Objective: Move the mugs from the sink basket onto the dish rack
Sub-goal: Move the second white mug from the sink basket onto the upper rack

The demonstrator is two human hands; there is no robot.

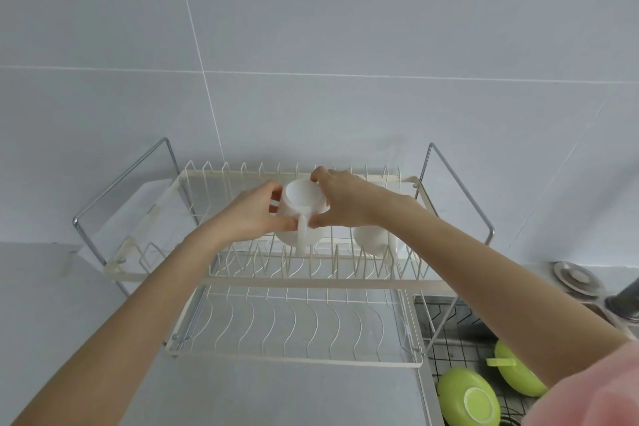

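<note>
Both hands, left hand (257, 209) + right hand (340, 199), clasp white mug (301, 214) over rack (311, 278); 2nd mug (371, 239) at 3 o'clock, half hidden by right wrist.

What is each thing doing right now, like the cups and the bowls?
White mug: upside down, held by both hands over the upper shelf.
Second white mug: resting on dish rack.
Green bowls: upside down in sink basket.
Left hand: gripping.
Right hand: gripping.
</note>
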